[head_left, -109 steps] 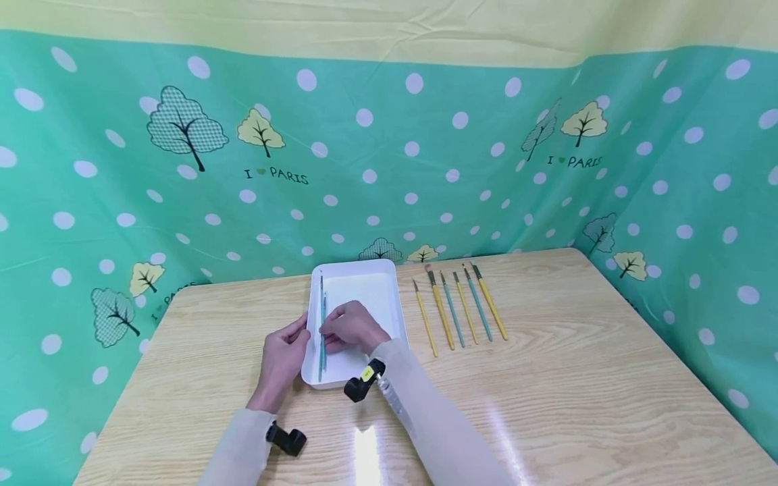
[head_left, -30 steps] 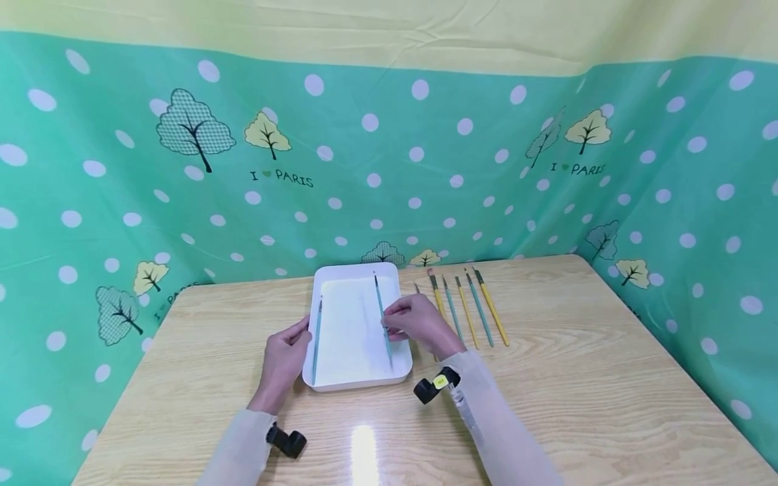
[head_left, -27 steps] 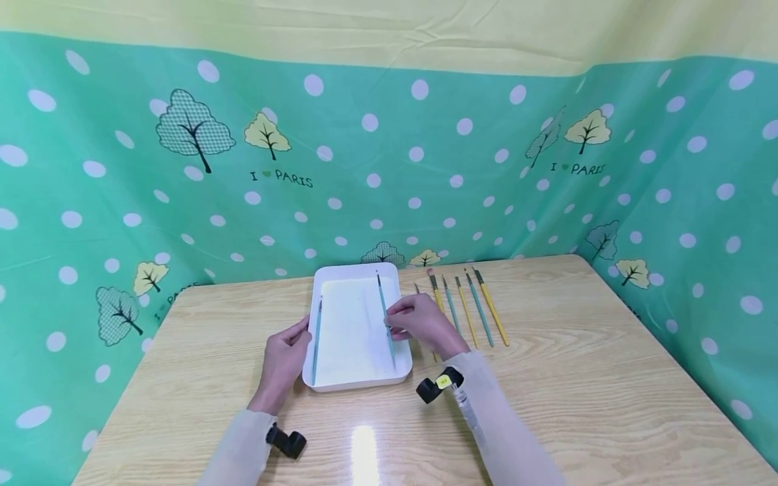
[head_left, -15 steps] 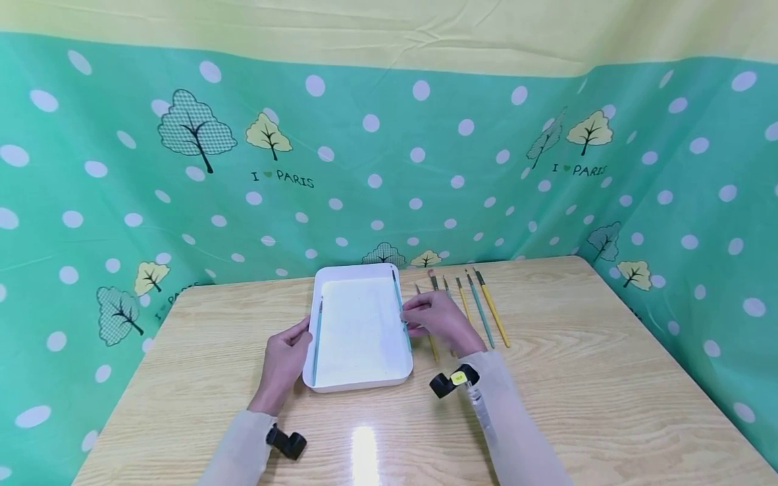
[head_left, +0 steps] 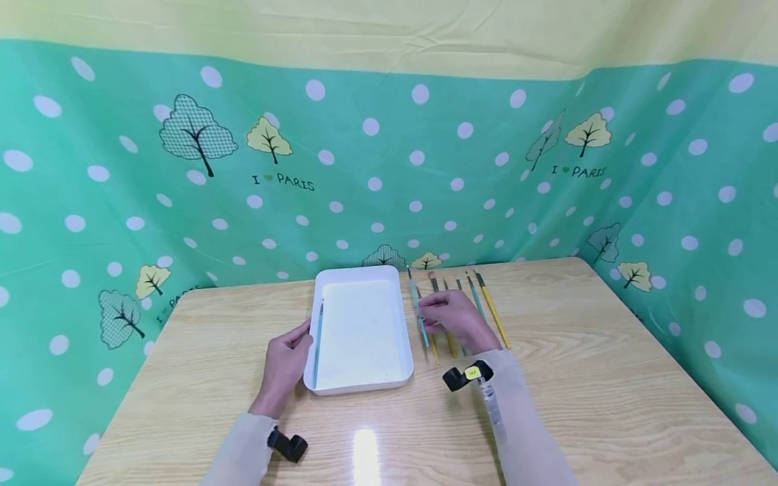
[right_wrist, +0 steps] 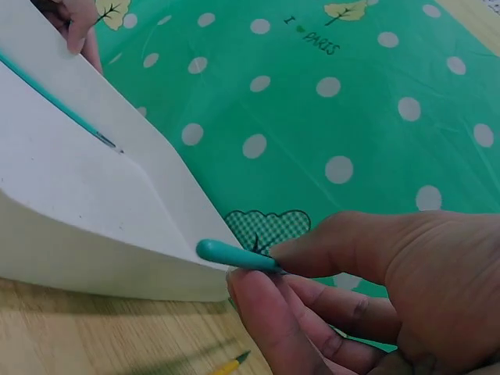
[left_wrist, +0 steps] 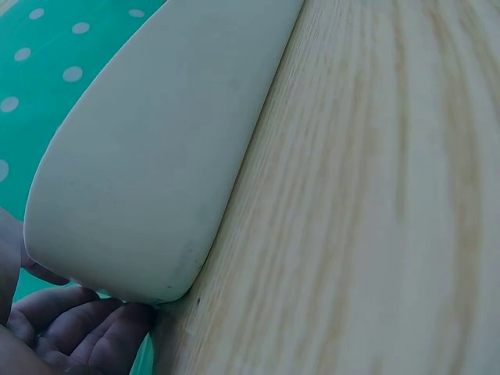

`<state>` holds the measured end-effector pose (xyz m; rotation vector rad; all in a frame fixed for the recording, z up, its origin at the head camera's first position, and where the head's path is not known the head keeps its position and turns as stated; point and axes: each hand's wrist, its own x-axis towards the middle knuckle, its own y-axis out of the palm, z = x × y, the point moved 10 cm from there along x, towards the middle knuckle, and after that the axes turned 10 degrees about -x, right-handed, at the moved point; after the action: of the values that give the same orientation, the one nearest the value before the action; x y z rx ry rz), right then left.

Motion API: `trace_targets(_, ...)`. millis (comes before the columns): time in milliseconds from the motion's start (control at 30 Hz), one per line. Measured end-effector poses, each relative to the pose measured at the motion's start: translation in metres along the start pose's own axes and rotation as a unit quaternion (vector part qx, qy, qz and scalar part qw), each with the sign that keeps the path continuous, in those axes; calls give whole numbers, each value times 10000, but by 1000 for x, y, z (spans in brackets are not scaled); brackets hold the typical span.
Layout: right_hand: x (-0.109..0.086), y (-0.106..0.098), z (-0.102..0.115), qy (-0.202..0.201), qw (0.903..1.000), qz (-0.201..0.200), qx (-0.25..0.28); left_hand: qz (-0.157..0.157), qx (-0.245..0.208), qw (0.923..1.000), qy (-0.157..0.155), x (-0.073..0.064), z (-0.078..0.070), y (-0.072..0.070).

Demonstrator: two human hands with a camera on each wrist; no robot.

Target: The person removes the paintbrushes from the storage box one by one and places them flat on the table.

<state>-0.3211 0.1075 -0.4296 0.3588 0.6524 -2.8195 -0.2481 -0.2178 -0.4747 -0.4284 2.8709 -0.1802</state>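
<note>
A teal paintbrush (head_left: 415, 291) is pinched between thumb and fingers of my right hand (head_left: 456, 316), just right of the tray and close over the leftmost yellow brush. In the right wrist view, the rounded teal tip of the held paintbrush (right_wrist: 226, 254) sticks out past the fingertips near the tray's corner. My left hand (head_left: 281, 364) grips the left rim of a white tray (head_left: 358, 389), its fingers against the tray's side in the left wrist view. Inside the tray, along its left wall, lies another teal paintbrush (head_left: 318, 347).
Right of the tray, several yellow and teal paintbrushes lie side by side on the wooden table, bristles away from me; my right hand partly covers them. The rightmost is a thick yellow paintbrush (head_left: 494, 315). A green dotted curtain (head_left: 340, 169) hangs behind the table.
My right hand has carried the teal paintbrush from the tray's left side rightward across and over its right rim. My left hand stays at the left rim.
</note>
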Motion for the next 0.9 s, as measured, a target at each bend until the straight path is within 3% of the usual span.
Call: trace_targets(900,8,-48,-32,228,9994,-239,114,40,-16,10000,71,0,-2,1)
